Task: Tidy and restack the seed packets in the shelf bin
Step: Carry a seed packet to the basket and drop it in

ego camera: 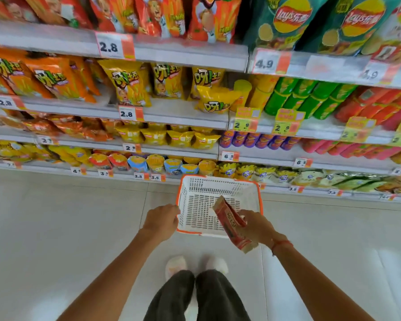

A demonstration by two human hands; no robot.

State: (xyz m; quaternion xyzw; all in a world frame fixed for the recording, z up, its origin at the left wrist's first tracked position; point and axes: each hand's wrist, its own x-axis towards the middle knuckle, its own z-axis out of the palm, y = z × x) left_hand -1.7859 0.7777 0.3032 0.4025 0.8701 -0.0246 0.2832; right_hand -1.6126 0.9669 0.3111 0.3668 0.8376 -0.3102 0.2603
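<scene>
Bright, even store light; wide-angle bending bows the shelves (116, 113), and motion blur softens the price tags (265, 63).

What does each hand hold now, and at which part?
The left hand grips the left rim of the white basket. The right hand holds a stack of red packets near its middle, along its right edge.

The basket (219, 206) is white slotted mesh with an orange rim. The packet (232, 224) is red with pale edges and dark lettering. A red string (281, 244) circles the wrist. Trousers (196, 296) are dark grey, shoes (175, 265) whitish, the floor (56, 228) pale grey tile. Shelf bags run orange, yellow and dark green; price tags (115, 46) are white with orange.
</scene>
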